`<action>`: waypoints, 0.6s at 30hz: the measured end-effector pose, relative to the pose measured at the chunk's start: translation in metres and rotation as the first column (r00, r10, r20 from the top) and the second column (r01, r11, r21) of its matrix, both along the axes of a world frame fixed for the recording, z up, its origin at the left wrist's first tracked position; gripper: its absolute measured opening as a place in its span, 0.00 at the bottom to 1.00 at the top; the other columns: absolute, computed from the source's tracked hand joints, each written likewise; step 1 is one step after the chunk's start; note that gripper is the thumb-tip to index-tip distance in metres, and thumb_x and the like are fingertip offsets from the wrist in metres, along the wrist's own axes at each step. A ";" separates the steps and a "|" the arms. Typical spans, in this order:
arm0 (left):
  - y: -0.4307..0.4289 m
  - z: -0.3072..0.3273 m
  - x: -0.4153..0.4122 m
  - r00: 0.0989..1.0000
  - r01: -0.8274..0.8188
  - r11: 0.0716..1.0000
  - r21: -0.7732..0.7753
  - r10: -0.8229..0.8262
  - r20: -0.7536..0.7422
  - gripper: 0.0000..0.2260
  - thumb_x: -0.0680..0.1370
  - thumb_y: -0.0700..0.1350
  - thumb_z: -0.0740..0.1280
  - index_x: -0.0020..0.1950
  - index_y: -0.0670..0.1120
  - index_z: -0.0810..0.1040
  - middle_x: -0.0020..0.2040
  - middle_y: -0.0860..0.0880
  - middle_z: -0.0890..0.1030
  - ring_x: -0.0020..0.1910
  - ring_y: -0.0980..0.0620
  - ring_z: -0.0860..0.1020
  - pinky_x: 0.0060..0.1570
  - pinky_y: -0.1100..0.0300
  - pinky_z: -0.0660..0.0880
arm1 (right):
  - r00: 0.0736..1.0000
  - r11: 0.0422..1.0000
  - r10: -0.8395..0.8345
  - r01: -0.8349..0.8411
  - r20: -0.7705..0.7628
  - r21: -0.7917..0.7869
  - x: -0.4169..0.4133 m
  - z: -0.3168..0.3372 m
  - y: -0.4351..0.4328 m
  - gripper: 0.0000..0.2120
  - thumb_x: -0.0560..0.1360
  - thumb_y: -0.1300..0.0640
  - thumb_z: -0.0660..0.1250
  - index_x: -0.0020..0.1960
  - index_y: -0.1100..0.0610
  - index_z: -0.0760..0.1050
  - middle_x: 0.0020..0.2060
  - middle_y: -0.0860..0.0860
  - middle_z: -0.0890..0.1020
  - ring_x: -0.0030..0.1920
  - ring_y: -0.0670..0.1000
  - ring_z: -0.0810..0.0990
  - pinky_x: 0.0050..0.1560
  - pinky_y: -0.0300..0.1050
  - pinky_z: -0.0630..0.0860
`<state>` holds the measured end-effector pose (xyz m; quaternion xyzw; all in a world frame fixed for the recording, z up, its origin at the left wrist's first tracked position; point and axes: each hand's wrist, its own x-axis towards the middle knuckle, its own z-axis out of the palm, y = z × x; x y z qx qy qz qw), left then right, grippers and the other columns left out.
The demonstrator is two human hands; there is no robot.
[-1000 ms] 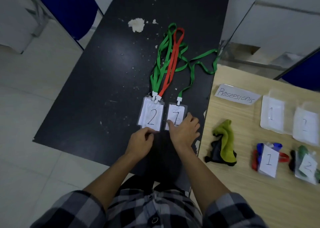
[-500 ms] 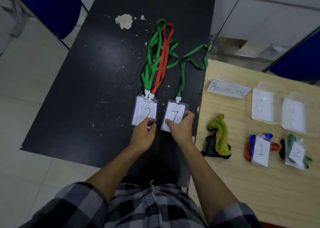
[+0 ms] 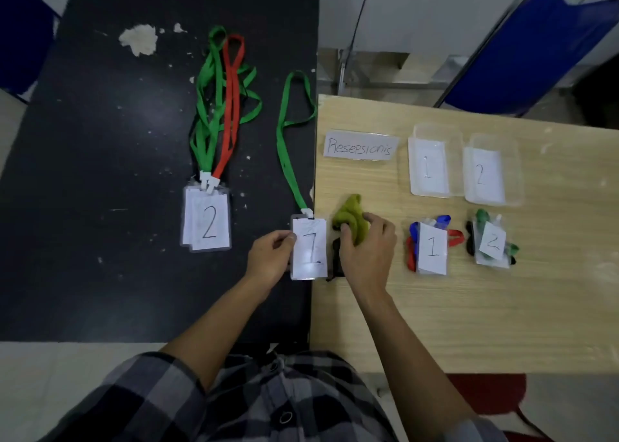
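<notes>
Olive-green cloth lies at the wooden table's left edge, my right hand curled round it. Just beside it, my left hand pinches the badge marked 1. I'd pin the badge flat and bunch the cloth firmly before wiping.

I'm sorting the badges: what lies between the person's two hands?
In the head view, the badge marked 1 lies between them: the left hand pinches its left edge, the right hand grips the green cloth.

A grey-and-black checked cloth shirt with a dark round button; sleeves end near the elbows; left hand, right hand bare.
</notes>
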<state>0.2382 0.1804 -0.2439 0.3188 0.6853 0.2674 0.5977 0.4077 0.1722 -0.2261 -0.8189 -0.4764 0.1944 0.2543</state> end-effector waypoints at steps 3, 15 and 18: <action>-0.005 -0.011 0.003 0.999 -0.020 0.999 -0.033 0.018 -0.046 0.05 0.81 0.47 0.66 0.53 0.51 0.81 0.50 0.48 0.84 0.49 0.48 0.83 0.46 0.52 0.83 | 0.999 0.977 0.017 -0.009 0.033 -0.213 0.012 -0.008 0.018 0.34 0.74 0.42 0.70 0.73 0.58 0.65 0.67 0.57 0.70 0.65 0.60 0.71 0.59 0.58 0.73; 0.001 -0.025 0.019 0.987 -0.066 0.997 -0.051 0.058 -0.149 0.05 0.79 0.49 0.67 0.52 0.53 0.83 0.47 0.50 0.85 0.45 0.46 0.85 0.47 0.46 0.83 | 0.834 0.973 -0.068 -0.067 -0.548 -0.223 0.050 -0.009 0.018 0.20 0.76 0.65 0.59 0.65 0.51 0.70 0.51 0.48 0.81 0.53 0.50 0.79 0.47 0.40 0.72; 0.003 -0.033 0.021 0.980 -0.049 0.998 -0.043 0.040 -0.196 0.05 0.77 0.52 0.68 0.50 0.57 0.84 0.47 0.54 0.85 0.46 0.49 0.84 0.50 0.46 0.82 | 0.756 0.981 -0.070 -0.066 -0.651 -0.181 0.061 -0.001 0.009 0.18 0.75 0.67 0.58 0.59 0.50 0.74 0.46 0.47 0.81 0.47 0.45 0.78 0.44 0.35 0.72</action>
